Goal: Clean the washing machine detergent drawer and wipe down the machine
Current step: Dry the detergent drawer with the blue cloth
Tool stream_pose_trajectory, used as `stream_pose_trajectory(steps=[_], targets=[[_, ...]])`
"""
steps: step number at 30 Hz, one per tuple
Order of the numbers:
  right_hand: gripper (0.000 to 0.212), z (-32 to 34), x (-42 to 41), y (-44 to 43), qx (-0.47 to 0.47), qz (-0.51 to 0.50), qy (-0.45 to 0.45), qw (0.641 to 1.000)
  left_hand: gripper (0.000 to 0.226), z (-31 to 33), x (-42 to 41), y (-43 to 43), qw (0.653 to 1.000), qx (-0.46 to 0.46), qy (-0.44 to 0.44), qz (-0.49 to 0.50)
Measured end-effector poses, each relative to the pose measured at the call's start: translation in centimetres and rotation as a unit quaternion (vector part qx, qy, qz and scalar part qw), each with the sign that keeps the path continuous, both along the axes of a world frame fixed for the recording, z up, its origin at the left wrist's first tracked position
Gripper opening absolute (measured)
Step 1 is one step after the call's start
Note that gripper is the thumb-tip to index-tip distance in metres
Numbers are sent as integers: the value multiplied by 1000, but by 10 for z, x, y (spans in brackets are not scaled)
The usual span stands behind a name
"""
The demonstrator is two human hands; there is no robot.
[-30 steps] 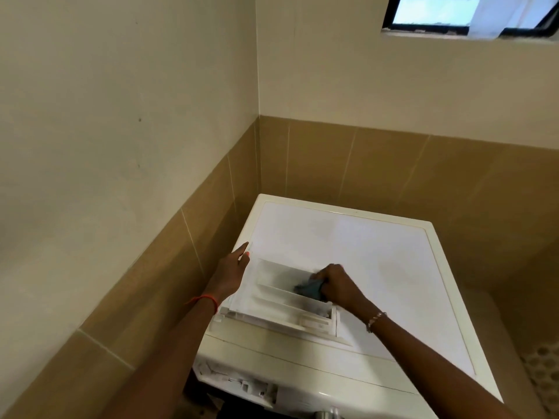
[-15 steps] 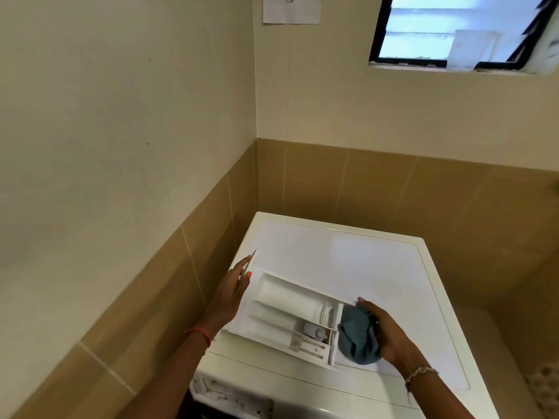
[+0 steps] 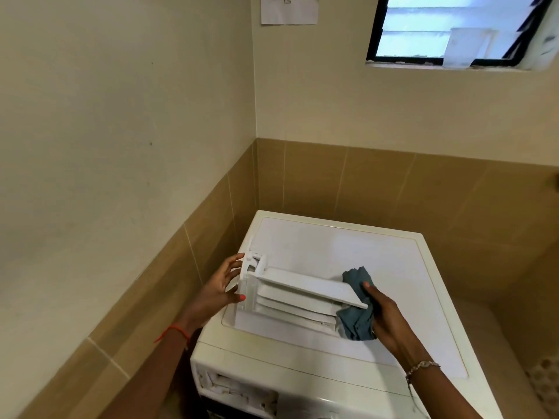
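Note:
The white detergent drawer (image 3: 298,293) is tipped up on its long side on top of the white washing machine (image 3: 348,246). My left hand (image 3: 219,290) holds the drawer's left end, fingers spread against it and thumb below. My right hand (image 3: 385,316) grips a crumpled blue-grey cloth (image 3: 355,320) against the drawer's right end. The empty drawer slot (image 3: 236,388) shows in the machine's front at the upper left.
The machine stands in a corner with tan tiled walls (image 3: 378,182) behind and to the left. A window (image 3: 459,28) is high on the back wall, a paper sheet (image 3: 289,9) beside it. A low ledge (image 3: 484,328) lies to the right.
The drawer has been turned from lying flat to standing on its side. My right hand pulled the cloth out of the compartment and moved to the drawer's right end. The view tilted upward.

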State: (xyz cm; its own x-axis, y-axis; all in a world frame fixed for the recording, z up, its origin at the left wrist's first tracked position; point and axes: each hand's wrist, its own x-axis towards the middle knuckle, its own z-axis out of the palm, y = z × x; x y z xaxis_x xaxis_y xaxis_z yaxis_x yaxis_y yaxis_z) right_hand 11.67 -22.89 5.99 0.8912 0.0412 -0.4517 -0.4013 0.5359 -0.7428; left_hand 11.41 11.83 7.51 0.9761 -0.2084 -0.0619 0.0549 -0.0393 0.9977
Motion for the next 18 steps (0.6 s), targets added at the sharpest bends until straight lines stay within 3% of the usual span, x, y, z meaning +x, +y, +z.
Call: stream_pose_trajectory(steps=[4,6,9,12,15,18], targets=[[32,3,-5,-4,-81,-47,-7,996,91,3,-5,-1,999,12,32,3],[29,13,-4,-6,-165,-93,7,982,90,8,-4,-1,999,26,46,-9],[13,38,0,-4,-355,-108,-64,926,78,16,-2,-5,994,-46,94,-13],[5,68,6,13,-467,-75,-170,865,63,21,7,-11,986,-92,135,21],[22,82,10,52,-513,-31,-258,818,45,21,21,-21,988,-4,141,59],[44,71,-1,111,-567,87,-351,740,43,14,31,-28,985,45,139,94]])
